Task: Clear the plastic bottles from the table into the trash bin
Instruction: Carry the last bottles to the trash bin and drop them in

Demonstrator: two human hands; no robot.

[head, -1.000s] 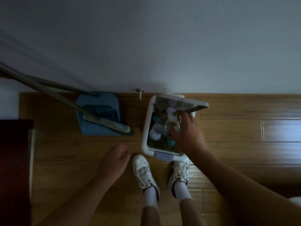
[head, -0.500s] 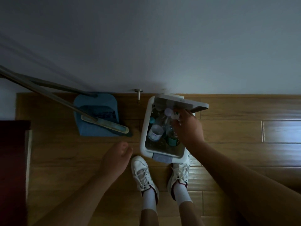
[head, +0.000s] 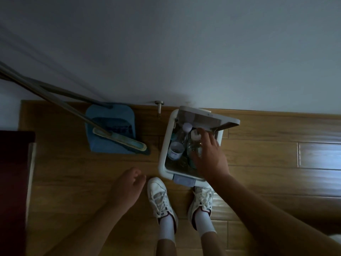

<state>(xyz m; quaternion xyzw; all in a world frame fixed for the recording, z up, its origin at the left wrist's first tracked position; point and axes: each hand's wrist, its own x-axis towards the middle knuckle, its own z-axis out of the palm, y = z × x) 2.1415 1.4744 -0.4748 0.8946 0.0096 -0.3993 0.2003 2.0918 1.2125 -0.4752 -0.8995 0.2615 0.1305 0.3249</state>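
Note:
A white trash bin (head: 163, 157) stands on the wood floor against the wall, its lid (head: 208, 118) tipped up at the back. Inside lie clear plastic bottles: one with a white cap and a white label (head: 180, 143) on the left, and another white-capped bottle (head: 193, 145) beside it. My right hand (head: 210, 157) hovers over the bin's right half, fingers spread above that second bottle, gripping nothing. My left hand (head: 127, 187) hangs to the left of the bin, loosely curled and empty.
A blue dustpan (head: 112, 126) and a broom head (head: 120, 140) sit left of the bin, their long handles leaning up to the left. A metal door stop (head: 159, 106) juts from the wall. Dark furniture (head: 13, 182) fills the left edge. My white shoes (head: 160, 196) stand before the bin.
My right hand pushed a bottle deep under the lid, then drew back toward me with its fingers spreading off it. The left hand barely moved.

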